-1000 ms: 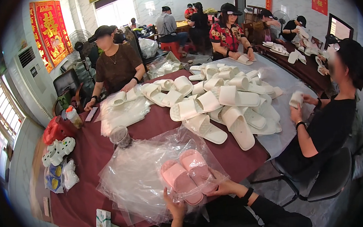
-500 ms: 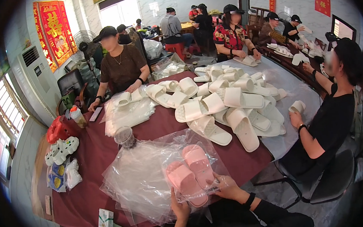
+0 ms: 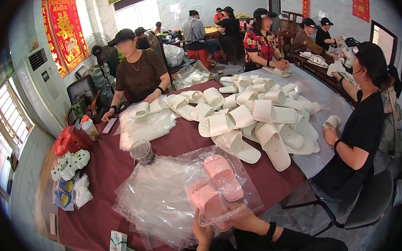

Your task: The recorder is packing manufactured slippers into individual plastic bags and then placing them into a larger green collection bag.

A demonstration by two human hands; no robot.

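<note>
The left hand [image 3: 200,229] and right hand [image 3: 246,221] are bagging pink slippers: fingers clamped on the clear bag [image 3: 227,213] holding one pink slipper [image 3: 209,205]. The second slipper [image 3: 223,176] is lying just beyond the fingertips on the desk [image 3: 99,213], probably needing sliding in next.

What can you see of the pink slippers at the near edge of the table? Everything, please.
The pink slippers are a pair of open-toe slides, smooth and foam- or rubber-like, each with a broad strap. They lie soles down, side by side but staggered, toes pointing away, on a stack of clear plastic bags on the dark red tablecloth. Clear film seems to wrap the nearer one. The left hand and right hand grip the film and slipper at the near end.
</note>
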